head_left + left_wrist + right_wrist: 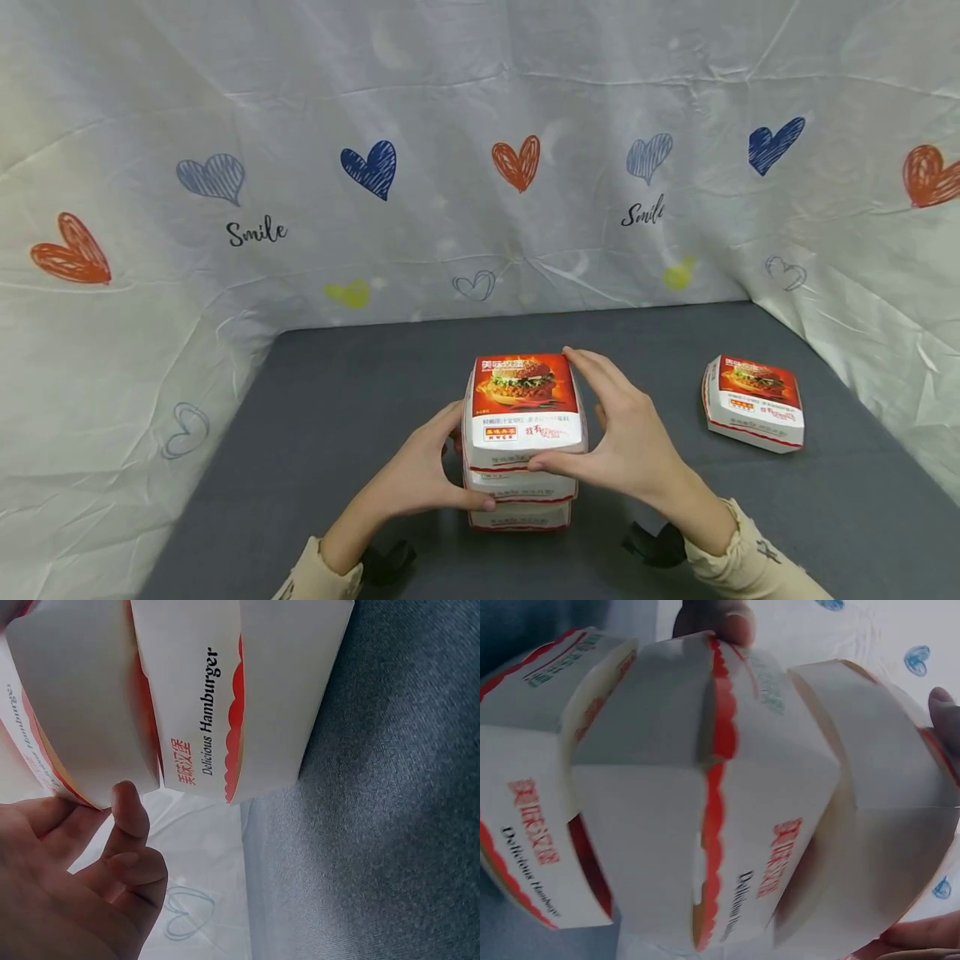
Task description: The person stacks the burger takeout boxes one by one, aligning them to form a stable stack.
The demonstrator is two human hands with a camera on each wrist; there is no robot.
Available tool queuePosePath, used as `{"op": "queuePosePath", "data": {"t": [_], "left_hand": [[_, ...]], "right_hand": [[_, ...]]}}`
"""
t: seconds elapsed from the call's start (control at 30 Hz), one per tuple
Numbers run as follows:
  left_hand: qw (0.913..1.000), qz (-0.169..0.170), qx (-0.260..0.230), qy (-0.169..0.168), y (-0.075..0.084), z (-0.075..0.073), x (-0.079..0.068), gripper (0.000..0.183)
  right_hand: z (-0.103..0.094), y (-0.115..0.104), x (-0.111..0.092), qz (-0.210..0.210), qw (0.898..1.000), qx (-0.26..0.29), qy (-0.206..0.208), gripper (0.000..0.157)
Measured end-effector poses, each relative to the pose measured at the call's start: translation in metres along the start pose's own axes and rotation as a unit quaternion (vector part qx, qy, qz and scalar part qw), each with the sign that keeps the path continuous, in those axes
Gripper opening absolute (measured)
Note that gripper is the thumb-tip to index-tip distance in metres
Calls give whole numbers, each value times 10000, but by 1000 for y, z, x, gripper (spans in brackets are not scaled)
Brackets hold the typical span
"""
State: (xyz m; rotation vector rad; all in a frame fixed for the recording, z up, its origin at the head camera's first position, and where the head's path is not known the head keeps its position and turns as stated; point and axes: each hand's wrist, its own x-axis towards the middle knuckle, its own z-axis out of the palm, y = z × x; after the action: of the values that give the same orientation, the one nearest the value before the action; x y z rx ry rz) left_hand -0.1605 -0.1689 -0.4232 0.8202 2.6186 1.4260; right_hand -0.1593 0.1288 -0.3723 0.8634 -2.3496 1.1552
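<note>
Three white-and-red hamburger boxes stand stacked on the table. My right hand holds the top box, thumb on its front and fingers at its far right corner. On the middle box, my left hand has its thumb at the front and fingers along the left side. The bottom box rests on the cloth; its printed side shows in the left wrist view. The right wrist view has the top box tilted slightly, with a wedge-shaped gap above the middle box.
A fourth hamburger box lies alone at the right of the grey table. Behind hangs a white curtain with printed hearts. Black straps are at both wrists.
</note>
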Motion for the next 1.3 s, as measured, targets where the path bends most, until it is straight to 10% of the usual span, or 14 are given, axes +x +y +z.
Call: {"op": "queuePosePath", "data": {"t": [1.0, 1.3], "left_hand": [[9984, 125, -516, -168, -6, -4, 0, 113], [9976, 633, -76, 282, 9, -41, 0, 119]], "right_hand": [[-6, -14, 6, 499, 9968, -563, -287, 116], [-4, -16, 7, 630, 9954, -673, -262, 116]]}}
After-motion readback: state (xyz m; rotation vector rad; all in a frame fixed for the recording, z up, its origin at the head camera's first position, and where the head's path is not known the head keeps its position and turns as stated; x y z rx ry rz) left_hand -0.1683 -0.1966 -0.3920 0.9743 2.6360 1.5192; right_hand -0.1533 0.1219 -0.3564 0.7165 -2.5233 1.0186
